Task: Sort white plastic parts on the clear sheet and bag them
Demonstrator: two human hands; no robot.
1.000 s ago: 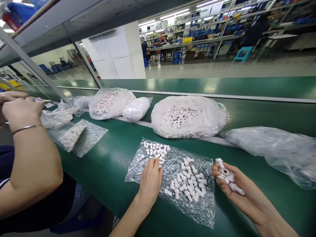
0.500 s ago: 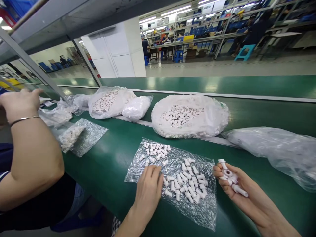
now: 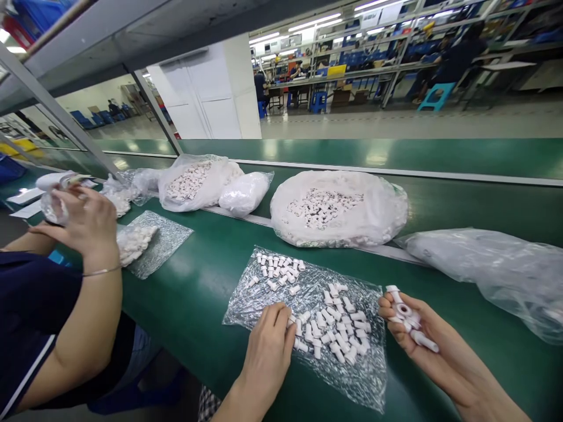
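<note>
White fittings (image 3: pixel 341 339) lie in two groups on clear plastic (image 3: pixel 241 302); right hand (image 3: pixel 433 319) has its grip curled around several, where loosening could drop some; left hand (image 3: pixel 269 346), closure hidden, might brush the larger group apart.

On table (image 3: pixel 189 293): two flat clear bags (image 3: pixel 360 384). On nearer, two groups of white fittings (image 3: pixel 320 319): smaller about twenty, larger about thirty, overlaps prevent exact count. Right hand (image 3: pixel 434 328): at least four fittings. Behind: two open bags (image 3: pixel 382 205) of parts (image 3: pixel 323 205), too many to count; one small white bundle (image 3: pixel 244 193); one large clear bag (image 3: pixel 492 264). One teal stool (image 3: pixel 436 95) in background.
</note>
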